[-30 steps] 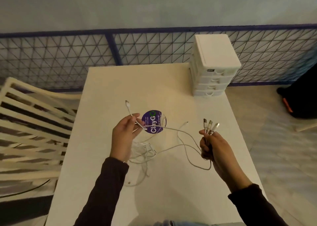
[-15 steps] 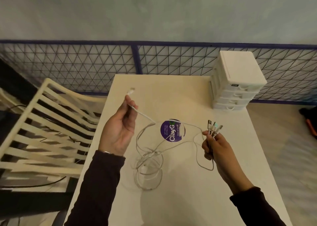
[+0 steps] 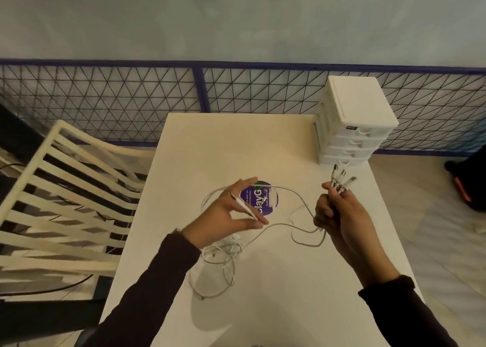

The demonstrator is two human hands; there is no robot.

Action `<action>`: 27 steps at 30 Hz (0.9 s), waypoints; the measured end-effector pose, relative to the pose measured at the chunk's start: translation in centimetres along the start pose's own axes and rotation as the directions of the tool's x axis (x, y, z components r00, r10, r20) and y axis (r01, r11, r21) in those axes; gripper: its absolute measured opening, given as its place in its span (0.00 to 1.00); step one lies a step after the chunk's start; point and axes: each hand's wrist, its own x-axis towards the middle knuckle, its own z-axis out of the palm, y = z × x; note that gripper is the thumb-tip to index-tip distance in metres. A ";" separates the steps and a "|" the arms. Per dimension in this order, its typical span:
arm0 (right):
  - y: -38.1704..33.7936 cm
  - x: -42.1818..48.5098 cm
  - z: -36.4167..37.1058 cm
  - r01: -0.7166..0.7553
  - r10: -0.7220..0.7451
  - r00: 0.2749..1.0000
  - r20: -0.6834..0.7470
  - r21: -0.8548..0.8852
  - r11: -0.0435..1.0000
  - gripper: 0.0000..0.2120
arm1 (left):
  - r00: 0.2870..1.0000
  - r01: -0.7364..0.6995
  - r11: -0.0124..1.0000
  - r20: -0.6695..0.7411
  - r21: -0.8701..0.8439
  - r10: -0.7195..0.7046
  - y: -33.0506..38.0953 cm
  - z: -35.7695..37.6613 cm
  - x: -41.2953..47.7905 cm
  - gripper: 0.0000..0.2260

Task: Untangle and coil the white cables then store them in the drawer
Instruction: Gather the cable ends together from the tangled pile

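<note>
The left hand (image 3: 226,215) has swung inward from the chair (image 3: 65,188) side to the sticker (image 3: 263,202), thumb pinching one plug (image 3: 243,206). The white cables (image 3: 226,257) lie tangled on the table (image 3: 236,141); the right hand (image 3: 339,215) grips three plugs (image 3: 342,178) near the drawer unit (image 3: 355,125).

— Pose of left hand (image 3: 231,212)?
— Raised, palm turned inward; fingers stretched forward and spread; thumb out rightward, pinching a white cable (image 3: 244,207) near the thumb tip; left forearm (image 3: 157,281) angled up from lower left.
— And right hand (image 3: 339,215)?
— Level with the other, well apart; fingers curled tight round a bunch of plug ends (image 3: 343,173); back of hand turned upward; right forearm (image 3: 373,265) slanting in from lower right.
</note>
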 end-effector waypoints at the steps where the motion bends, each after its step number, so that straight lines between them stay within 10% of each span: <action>1: -0.6 -0.1 0.2 0.018 -0.019 0.999 0.037 0.025 1.000 0.10 | 1.000 0.000 0.988 0.017 0.153 -0.003 -0.7 0.7 0.5 0.06; 6: -2.3 -0.6 0.3 0.070 -0.090 0.975 0.201 0.103 0.992 0.10 | 0.990 -0.058 0.578 0.121 0.814 -0.072 -3.5 1.1 3.8 0.10; 10: -2.4 -1.0 -0.6 0.070 -0.089 0.959 0.268 0.079 0.994 0.09 | 0.956 0.079 0.653 0.128 0.753 -0.263 -5.3 -1.1 5.6 0.10; 16: -2.0 -1.3 -2.8 0.076 -0.085 0.992 0.097 0.092 0.993 0.14 | 0.984 0.016 0.626 0.099 0.780 -0.148 -5.6 -3.9 4.9 0.12; 22: -1.3 -0.8 -3.9 0.068 -0.070 0.997 0.033 0.037 0.997 0.16 | 0.986 0.159 0.939 -0.004 0.305 -0.166 -4.4 -3.3 4.2 0.13; 27: -1.2 -0.4 -4.3 0.093 -0.093 0.996 0.000 -0.065 0.994 0.14 | 0.977 0.178 0.984 0.120 -0.002 -0.176 -3.2 -3.8 3.5 0.22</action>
